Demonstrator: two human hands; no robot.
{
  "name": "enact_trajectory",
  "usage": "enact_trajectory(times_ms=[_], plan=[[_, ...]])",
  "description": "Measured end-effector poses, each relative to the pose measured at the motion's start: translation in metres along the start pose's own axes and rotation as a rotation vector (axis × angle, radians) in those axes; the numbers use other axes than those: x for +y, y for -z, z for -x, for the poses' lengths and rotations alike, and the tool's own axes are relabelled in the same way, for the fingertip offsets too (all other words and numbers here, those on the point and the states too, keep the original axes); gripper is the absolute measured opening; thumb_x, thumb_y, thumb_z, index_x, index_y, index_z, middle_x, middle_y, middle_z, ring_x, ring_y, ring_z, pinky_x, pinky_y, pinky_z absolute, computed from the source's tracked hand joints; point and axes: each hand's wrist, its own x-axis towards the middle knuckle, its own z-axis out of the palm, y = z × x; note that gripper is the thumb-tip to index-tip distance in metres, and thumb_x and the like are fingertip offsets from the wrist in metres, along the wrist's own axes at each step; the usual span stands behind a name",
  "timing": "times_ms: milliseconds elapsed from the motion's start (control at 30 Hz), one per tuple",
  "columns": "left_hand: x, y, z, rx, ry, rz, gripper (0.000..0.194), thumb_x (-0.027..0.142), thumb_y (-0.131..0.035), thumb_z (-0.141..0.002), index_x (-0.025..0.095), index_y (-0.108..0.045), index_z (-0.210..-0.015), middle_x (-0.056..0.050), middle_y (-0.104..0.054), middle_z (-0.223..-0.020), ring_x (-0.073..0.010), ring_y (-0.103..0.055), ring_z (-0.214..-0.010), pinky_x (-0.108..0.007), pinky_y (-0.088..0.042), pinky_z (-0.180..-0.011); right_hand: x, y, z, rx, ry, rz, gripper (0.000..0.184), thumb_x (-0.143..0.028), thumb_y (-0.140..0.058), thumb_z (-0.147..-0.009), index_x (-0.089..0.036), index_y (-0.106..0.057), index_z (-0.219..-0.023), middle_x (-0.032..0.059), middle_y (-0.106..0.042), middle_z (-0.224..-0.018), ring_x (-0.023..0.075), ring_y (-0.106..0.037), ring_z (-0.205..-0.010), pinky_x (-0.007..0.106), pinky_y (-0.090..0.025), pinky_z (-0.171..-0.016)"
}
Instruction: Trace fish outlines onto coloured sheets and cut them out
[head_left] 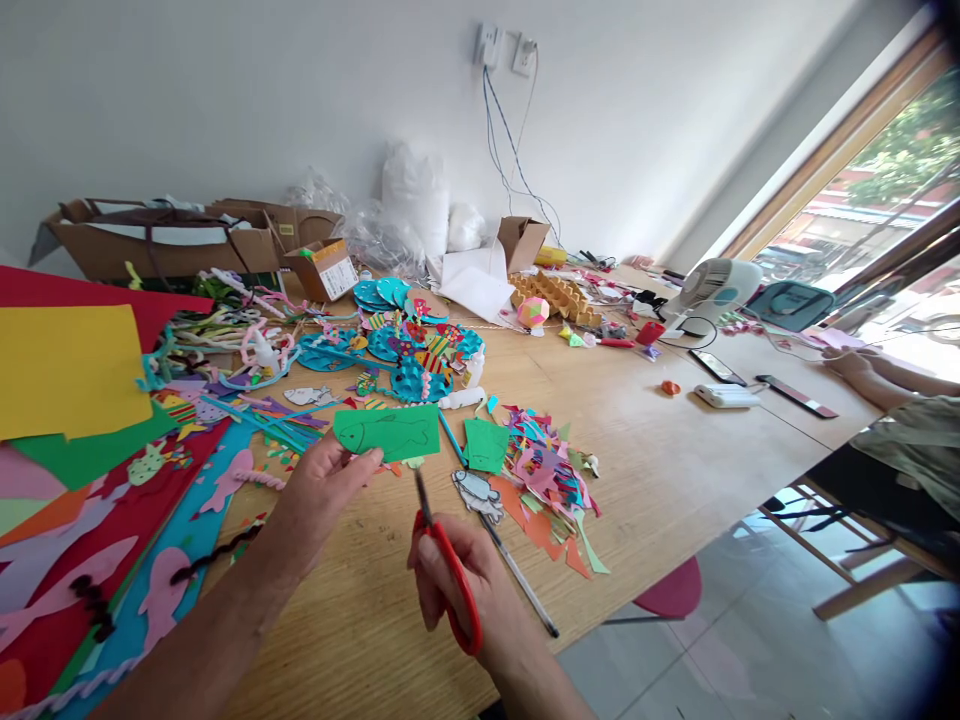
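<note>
Between the thumb and fingers of my left hand (330, 480) is a green paper strip (409, 432) with a fish outline drawn on it. My right hand (469, 565) grips red-handled scissors (452, 575), whose dark blades point up just below the strip, apart from it. Another green paper piece (486, 445) lies to the right of the strip. Below that piece are a grey-and-white fish cutout (476, 493) and a pen (525, 578). A heap of colourful paper scraps (551, 460) spreads to the right.
Blue fish-decorated crafts (416, 380) and pipe cleaners (225, 330) cover the table's far side. Coloured paper sheets (67, 370) lie at left. Cardboard boxes (187, 240) stand by the wall. A white fan (712, 290), a phone (718, 366) and another person's arm (862, 375) are at right.
</note>
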Motion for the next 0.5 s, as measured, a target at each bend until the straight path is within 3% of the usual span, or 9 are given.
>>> enact_trajectory(times_ms=[100, 200, 500], plan=[[-0.002, 0.0, 0.003, -0.014, 0.012, 0.044, 0.026, 0.033, -0.063, -0.065, 0.021, -0.05, -0.046, 0.002, -0.054, -0.056, -0.0156, -0.05, -0.061, -0.025, -0.041, -0.062, -0.002, 0.001, -0.004, 0.307, 0.226, -0.017, 0.036, -0.049, -0.067, -0.069, -0.018, -0.05, -0.073, -0.0021, -0.053, -0.063, 0.0089, -0.046, -0.054, 0.021, -0.037, -0.051], [-0.006, -0.004, 0.008, -0.047, 0.03, 0.02, 0.029, 0.035, -0.062, -0.067, 0.02, -0.047, -0.046, 0.002, -0.05, -0.053, -0.0158, -0.048, -0.06, -0.025, -0.039, -0.059, -0.004, 0.005, -0.013, 0.45, 0.323, -0.104, 0.031, -0.038, -0.07, -0.069, -0.019, -0.052, -0.085, 0.0008, -0.056, -0.08, 0.0115, -0.051, -0.067, 0.023, -0.041, -0.058], [-0.009, -0.007, 0.014, -0.219, 0.069, -0.026, 0.026, 0.032, -0.061, -0.067, 0.02, -0.046, -0.049, 0.003, -0.046, -0.055, -0.0137, -0.043, -0.058, -0.024, -0.036, -0.053, -0.017, 0.015, -0.034, 0.383, 0.277, -0.141, 0.03, -0.03, -0.07, -0.065, -0.02, -0.047, -0.082, -0.0059, -0.05, -0.062, 0.0099, -0.047, -0.056, 0.021, -0.037, -0.051]])
